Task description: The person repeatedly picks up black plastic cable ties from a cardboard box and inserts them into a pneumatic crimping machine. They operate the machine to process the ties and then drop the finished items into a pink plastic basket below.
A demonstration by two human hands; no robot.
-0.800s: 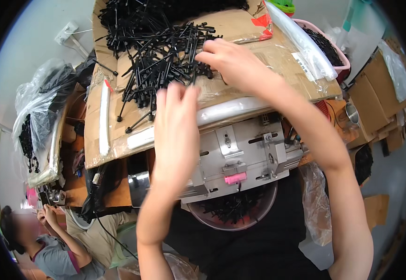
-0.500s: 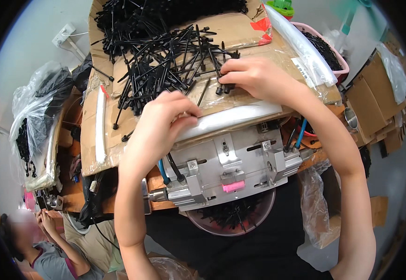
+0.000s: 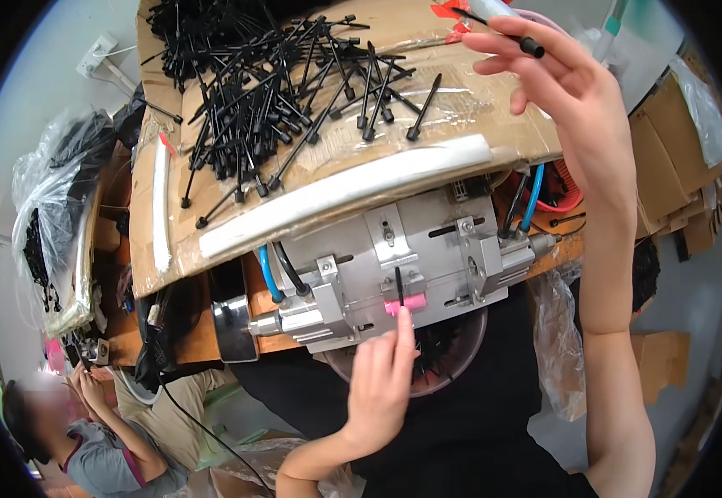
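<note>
Left hand: index finger extended, other fingers curled [image 3: 381, 378]; fingertip at the lower end of the seated rod, grip by the thumb cannot be told.
Right hand: raised, fingers loosely curled and parted [image 3: 583, 104]; one black rod among them.
Held rod: black, knobbed at one end [image 3: 498, 27]; lies across the right fingers.
Seated rod: black, slim [image 3: 400, 284]; just beyond the left fingertip, across the pink block.
Pink block: small [image 3: 416, 303]; beside the left fingertip, on the metal fixture [image 3: 444, 249].
Rod heap: black, tangled [image 3: 265, 104]; left of the right hand, on cardboard [image 3: 506, 108].
White strip: long [image 3: 352, 192]; between the two hands, along the cardboard's near edge.
Bowl: round, black pieces inside [image 3: 470, 357]; right of the left hand, beneath the fixture.
</note>
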